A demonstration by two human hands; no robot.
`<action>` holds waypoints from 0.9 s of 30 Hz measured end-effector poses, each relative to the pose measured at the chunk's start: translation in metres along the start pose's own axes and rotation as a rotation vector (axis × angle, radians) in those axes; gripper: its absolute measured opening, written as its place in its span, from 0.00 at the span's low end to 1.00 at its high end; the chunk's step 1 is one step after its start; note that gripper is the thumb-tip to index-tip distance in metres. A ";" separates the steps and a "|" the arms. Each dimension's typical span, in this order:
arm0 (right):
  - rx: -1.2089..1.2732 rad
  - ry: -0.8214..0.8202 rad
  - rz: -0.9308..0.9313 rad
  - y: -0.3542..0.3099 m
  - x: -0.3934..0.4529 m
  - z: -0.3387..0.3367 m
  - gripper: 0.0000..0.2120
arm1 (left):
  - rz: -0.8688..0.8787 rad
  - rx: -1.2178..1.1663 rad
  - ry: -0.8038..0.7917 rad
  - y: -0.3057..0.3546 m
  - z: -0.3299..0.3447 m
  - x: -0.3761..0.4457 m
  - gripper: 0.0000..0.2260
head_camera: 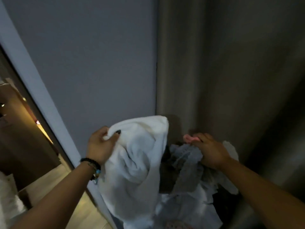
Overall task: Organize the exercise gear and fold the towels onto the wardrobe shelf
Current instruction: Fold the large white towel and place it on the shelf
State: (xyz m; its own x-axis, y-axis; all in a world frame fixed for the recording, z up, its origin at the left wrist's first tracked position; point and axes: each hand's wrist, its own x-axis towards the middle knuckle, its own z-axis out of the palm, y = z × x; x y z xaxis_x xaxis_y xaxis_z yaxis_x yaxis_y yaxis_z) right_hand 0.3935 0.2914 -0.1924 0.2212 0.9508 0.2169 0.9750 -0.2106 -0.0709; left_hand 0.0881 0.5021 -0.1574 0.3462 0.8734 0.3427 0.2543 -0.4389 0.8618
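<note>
My left hand (101, 143) grips the upper edge of a white towel (137, 164), which hangs bunched and unfolded in front of me. To its right my right hand (209, 150) reaches down onto a pile of grey and white cloth (189, 164). Its fingers are curled round a small pink item (189, 138) at the top of that pile. What the pink item is cannot be made out in the dim, blurred view.
A grey wardrobe door (92, 63) stands straight ahead, with a beige curtain (222, 71) to its right. At the left a pale door frame (24, 63) opens onto a lit room with a wooden floor (54, 184).
</note>
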 end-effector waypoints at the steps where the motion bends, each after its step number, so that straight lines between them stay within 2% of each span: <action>1: -0.021 -0.073 0.049 0.003 0.003 0.003 0.31 | 0.013 0.022 0.047 0.004 -0.009 0.004 0.12; 3: -0.057 -0.204 0.122 0.013 0.011 0.014 0.32 | 0.026 0.096 0.099 0.014 -0.024 0.009 0.10; 8: -0.003 -0.242 0.231 0.025 0.048 0.063 0.45 | 0.047 0.236 0.144 0.042 -0.033 0.006 0.08; 9: -0.005 -0.276 0.242 0.021 0.055 0.069 0.43 | 0.049 0.261 0.145 0.045 -0.033 0.005 0.09; 11: -0.037 -0.312 0.242 0.010 0.062 0.083 0.31 | 0.057 0.310 0.128 0.045 -0.032 0.002 0.09; 13: -0.015 -0.301 0.232 0.004 0.059 0.105 0.28 | 0.055 0.353 0.108 0.040 -0.030 -0.002 0.10; 16: 0.048 -0.314 0.321 0.003 0.047 0.152 0.25 | 0.021 0.382 0.095 0.024 -0.028 -0.008 0.10; 17: 0.047 -0.366 0.313 0.004 0.045 0.169 0.27 | 0.002 0.396 0.087 0.018 -0.026 -0.011 0.10; 19: 0.095 -0.490 0.381 0.022 0.046 0.209 0.41 | -0.043 0.414 0.056 0.008 -0.022 -0.014 0.09; 21: 0.121 -0.471 0.449 0.037 0.045 0.234 0.56 | -0.078 0.418 0.024 0.002 -0.017 -0.014 0.08; 22: 0.126 -0.470 0.447 0.028 0.044 0.215 0.58 | -0.087 0.421 0.011 0.001 -0.014 -0.013 0.08; 23: 0.195 -0.462 0.385 0.013 0.044 0.183 0.56 | -0.092 0.423 -0.003 0.000 -0.011 -0.012 0.08; 24: 0.185 -0.471 0.283 0.001 0.041 0.162 0.48 | -0.093 0.421 -0.020 0.000 -0.008 -0.010 0.08; 26: 0.305 -0.472 0.160 -0.043 0.039 0.115 0.27 | -0.075 0.409 -0.051 0.003 -0.001 -0.006 0.07; 27: 0.406 -0.482 0.088 -0.060 0.040 0.110 0.26 | -0.057 0.402 -0.060 0.005 0.002 -0.004 0.07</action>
State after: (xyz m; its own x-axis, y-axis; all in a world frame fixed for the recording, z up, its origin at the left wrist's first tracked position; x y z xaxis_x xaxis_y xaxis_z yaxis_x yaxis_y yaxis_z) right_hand 0.3413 0.3666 -0.2861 0.1731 0.9493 -0.2623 0.8467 -0.2794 -0.4528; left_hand 0.0901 0.4960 -0.1548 0.3702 0.8901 0.2658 0.6032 -0.4479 0.6599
